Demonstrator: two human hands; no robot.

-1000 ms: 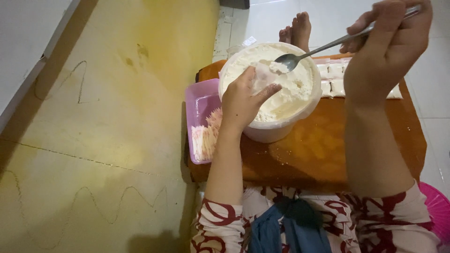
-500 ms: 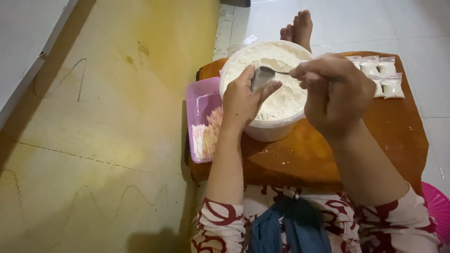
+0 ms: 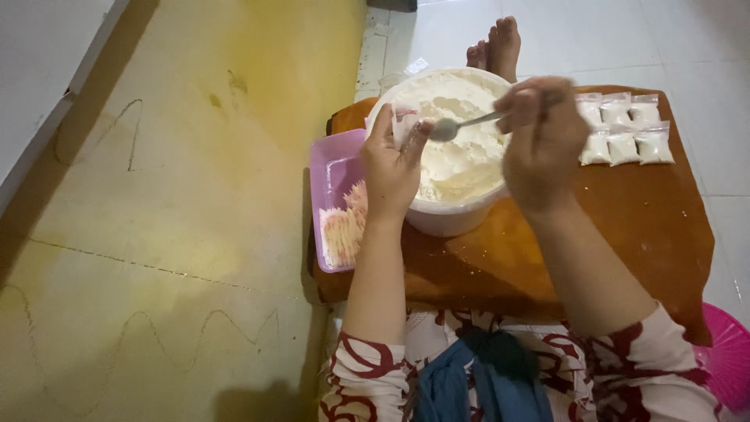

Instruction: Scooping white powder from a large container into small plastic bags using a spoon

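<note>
A white bucket (image 3: pixel 449 220) full of white flour stands on a low brown wooden table (image 3: pixel 625 227). My left hand (image 3: pixel 392 168) holds a small clear plastic bag (image 3: pixel 405 121) open over the bucket's left rim. My right hand (image 3: pixel 541 141) grips a metal spoon (image 3: pixel 457 126), its bowl tipped right at the bag's mouth. Several small filled flour bags (image 3: pixel 623 129) lie in two rows on the table to the right of my right hand.
A pink plastic tray (image 3: pixel 334 176) holding a stack of thin empty bags sits left of the bucket. My bare feet (image 3: pixel 494 45) show beyond the table on white tiles. A yellow floor lies to the left, a pink basin (image 3: pixel 728 359) at bottom right.
My right hand dipped the spoon into the flour, then swung it left to the bag held by my left hand. The left hand stayed at the bucket's rim.
</note>
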